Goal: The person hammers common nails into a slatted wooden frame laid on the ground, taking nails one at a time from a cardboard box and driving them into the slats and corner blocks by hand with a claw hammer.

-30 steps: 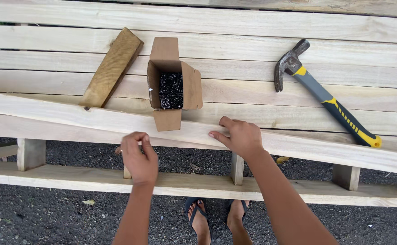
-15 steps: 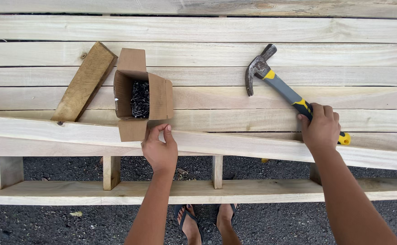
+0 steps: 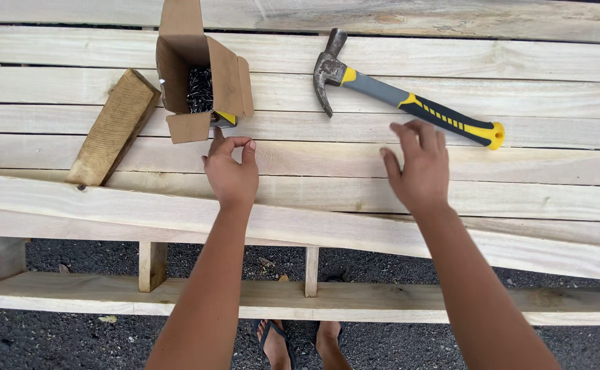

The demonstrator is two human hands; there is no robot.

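My left hand (image 3: 231,175) rests on the pale planks just below an open cardboard box (image 3: 228,75) of dark nails (image 3: 199,89). Its fingers are curled in with the tips close together near the box's lower flap, and nothing shows between them. My right hand (image 3: 420,168) hovers with fingers spread just below the handle of a claw hammer (image 3: 410,103). The hammer has a grey, black and yellow grip and lies flat on the planks, untouched.
A short darker wood block (image 3: 113,129) lies slanted to the left of the box. The planks form a slatted surface (image 3: 533,171) on a frame, with a long loose board (image 3: 314,223) angled across the near edge. My sandalled feet (image 3: 300,342) stand on gravel below.
My right hand reached to the hammer's handle, then let go and now hovers open below it. My left hand moved from the near board up to the nail box.
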